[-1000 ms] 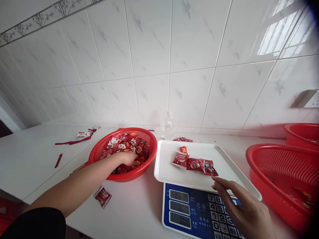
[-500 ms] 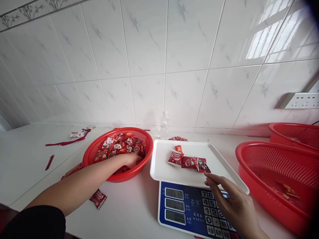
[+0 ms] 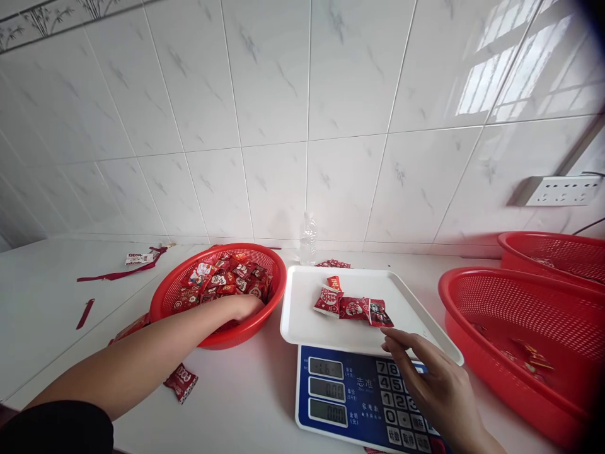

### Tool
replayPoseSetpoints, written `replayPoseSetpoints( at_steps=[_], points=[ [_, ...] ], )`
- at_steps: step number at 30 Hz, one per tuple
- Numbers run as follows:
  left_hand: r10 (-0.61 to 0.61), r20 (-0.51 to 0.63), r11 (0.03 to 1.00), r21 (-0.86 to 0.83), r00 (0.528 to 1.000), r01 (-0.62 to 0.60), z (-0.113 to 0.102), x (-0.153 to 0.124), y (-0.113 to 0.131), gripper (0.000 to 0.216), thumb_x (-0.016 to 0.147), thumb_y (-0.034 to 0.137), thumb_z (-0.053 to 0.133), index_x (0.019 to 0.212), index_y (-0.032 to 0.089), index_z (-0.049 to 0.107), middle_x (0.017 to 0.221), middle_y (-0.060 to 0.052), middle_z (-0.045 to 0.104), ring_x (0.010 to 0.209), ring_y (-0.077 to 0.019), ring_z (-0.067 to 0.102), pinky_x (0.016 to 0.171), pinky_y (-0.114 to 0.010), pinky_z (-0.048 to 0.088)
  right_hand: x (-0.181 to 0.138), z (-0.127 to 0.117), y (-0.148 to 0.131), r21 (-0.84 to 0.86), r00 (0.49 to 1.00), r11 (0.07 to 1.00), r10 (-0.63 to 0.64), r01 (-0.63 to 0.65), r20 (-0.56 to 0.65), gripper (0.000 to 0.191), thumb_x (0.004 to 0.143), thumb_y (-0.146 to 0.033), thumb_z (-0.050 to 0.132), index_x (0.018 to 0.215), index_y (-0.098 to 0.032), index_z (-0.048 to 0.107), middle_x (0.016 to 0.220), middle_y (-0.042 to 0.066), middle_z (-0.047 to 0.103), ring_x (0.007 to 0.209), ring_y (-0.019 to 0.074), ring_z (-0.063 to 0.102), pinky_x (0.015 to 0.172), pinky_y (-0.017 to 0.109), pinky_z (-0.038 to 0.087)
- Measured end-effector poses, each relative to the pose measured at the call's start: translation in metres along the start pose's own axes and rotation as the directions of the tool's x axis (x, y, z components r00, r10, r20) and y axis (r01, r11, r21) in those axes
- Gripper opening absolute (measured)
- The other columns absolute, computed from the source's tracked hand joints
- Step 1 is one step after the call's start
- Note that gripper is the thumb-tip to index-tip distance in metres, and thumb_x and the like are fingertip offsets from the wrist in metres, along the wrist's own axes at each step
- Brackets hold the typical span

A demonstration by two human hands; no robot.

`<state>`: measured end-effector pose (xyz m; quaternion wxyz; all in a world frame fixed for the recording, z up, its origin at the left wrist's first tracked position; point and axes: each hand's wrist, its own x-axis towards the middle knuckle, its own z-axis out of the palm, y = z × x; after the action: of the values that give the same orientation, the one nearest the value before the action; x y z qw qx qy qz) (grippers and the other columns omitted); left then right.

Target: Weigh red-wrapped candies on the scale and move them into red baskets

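Note:
My left hand [image 3: 249, 308] is down inside the red basket [image 3: 278, 296] among wrapped snack packets [image 3: 220, 277]; its fingers are hidden by the packets and the hand itself. My right hand [image 3: 435, 375] hovers over the keypad of the blue scale [image 3: 331, 432], fingers loosely extended with a gap behind the thumb and nothing visible in them. Its fingertips are close to a dark red packet [image 3: 379, 313] on the white tray [image 3: 302, 328]. Beside that packet lie a red packet [image 3: 354, 308], a patterned red-and-white packet [image 3: 328, 301] and a small orange-red one [image 3: 334, 282].
At right stand a red basket [image 3: 444, 280] with a few packets inside and another red basket [image 3: 508, 243] behind it. A clear bottle [image 3: 308, 239] stands by the wall. A loose packet [image 3: 181, 382] and a dark red ribbon [image 3: 118, 275] lie on the left of the counter.
The whole scene has shifted slightly left in view. My left hand sits a little deeper or lower in the basket; my right hand keeps nearly the same pose beside the tray packets.

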<state>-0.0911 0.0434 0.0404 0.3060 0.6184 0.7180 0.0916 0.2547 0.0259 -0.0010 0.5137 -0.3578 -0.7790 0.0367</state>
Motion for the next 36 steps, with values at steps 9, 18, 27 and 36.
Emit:
replayPoseSetpoints(
  at_steps=[9,18,27,36],
  points=[
    [0.139,0.019,0.975,0.174,0.990,-0.140,-0.035,-0.004,0.020,0.013,0.054,0.011,0.060,0.050,0.019,0.050,0.052,0.003,0.053,0.060,-0.0169,0.052,0.057,-0.025,0.038,0.002,-0.002,-0.004,0.032,1.000,0.999,0.014,-0.014,0.001,0.014,0.089,-0.029,0.052,0.095,-0.024,0.064,0.073,0.000,0.070,0.061,0.0147,0.067,0.054,0.024,0.055],
    [0.326,-0.192,0.897,-0.245,0.926,-0.367,-0.052,-0.001,0.074,0.021,0.075,0.033,0.062,0.088,0.017,0.059,0.073,0.002,0.062,0.063,-0.0124,0.057,0.059,-0.024,0.047,0.004,-0.003,-0.007,0.041,1.000,0.999,0.022,-0.022,0.003,0.013,0.090,-0.026,0.051,0.095,-0.023,0.063,0.070,0.001,0.068,0.061,0.0147,0.064,0.052,0.025,0.052],
    [0.465,-0.113,0.840,-0.258,0.878,-0.477,0.021,0.029,0.139,0.007,0.083,0.021,0.054,0.087,0.016,0.057,0.082,-0.002,0.065,0.073,-0.0144,0.064,0.071,-0.029,0.053,0.004,-0.001,-0.006,0.095,0.998,0.994,0.062,-0.062,0.004,0.015,0.090,-0.025,0.050,0.096,-0.022,0.064,0.070,0.001,0.067,0.062,0.0149,0.065,0.050,0.023,0.053],
    [0.566,-0.109,0.825,0.078,0.817,-0.560,0.048,0.039,0.153,0.030,0.089,0.030,0.043,0.115,0.019,0.054,0.121,-0.010,0.060,0.112,-0.0233,0.054,0.097,-0.037,0.040,0.005,-0.002,-0.008,0.117,0.999,0.992,0.038,-0.039,0.005,0.015,0.091,-0.021,0.049,0.097,-0.022,0.062,0.071,0.001,0.067,0.062,0.0138,0.064,0.049,0.022,0.052]
  ],
)
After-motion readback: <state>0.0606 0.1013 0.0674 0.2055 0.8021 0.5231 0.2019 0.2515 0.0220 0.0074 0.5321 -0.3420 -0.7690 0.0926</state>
